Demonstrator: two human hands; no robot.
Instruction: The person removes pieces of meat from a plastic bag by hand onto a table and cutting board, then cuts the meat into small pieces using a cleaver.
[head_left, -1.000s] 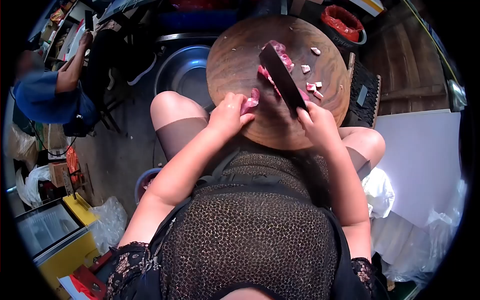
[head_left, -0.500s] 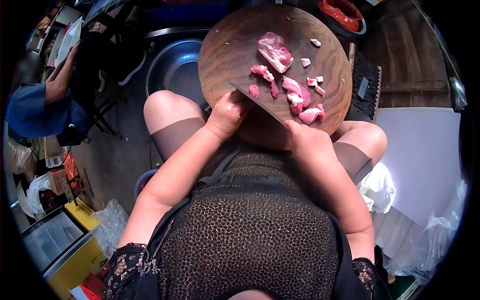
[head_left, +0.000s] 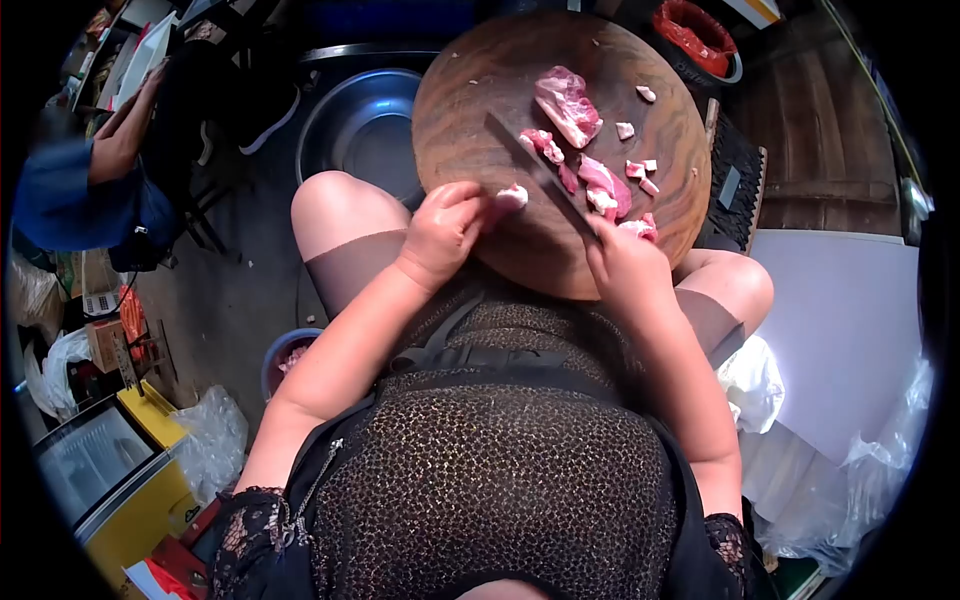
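Observation:
A round wooden chopping board (head_left: 455,110) lies before my knees. My right hand (head_left: 630,262) is closed round the handle of a knife (head_left: 528,160); its dark blade slants up and left over the board. My left hand (head_left: 440,235), at the board's near left edge, pinches a piece of meat (head_left: 511,198) with a pale end, partly hidden by the fingers. A large chunk of raw meat (head_left: 568,105) rests towards the back. Smaller meat strips (head_left: 604,185) lie close to the blade, some partly covered by it. Several small whitish bits (head_left: 625,131) are on the right.
Left of the board stands a metal basin (head_left: 365,130). A blue tub (head_left: 285,360) with meat in it sits by my left forearm. At the upper right is a red-lined bucket (head_left: 695,40). Another person (head_left: 85,200) is at the far left.
My left hand has come away from the blade, and a piece of meat now shows at its fingers. The knife has moved up and right over the strips. The view has shifted slightly.

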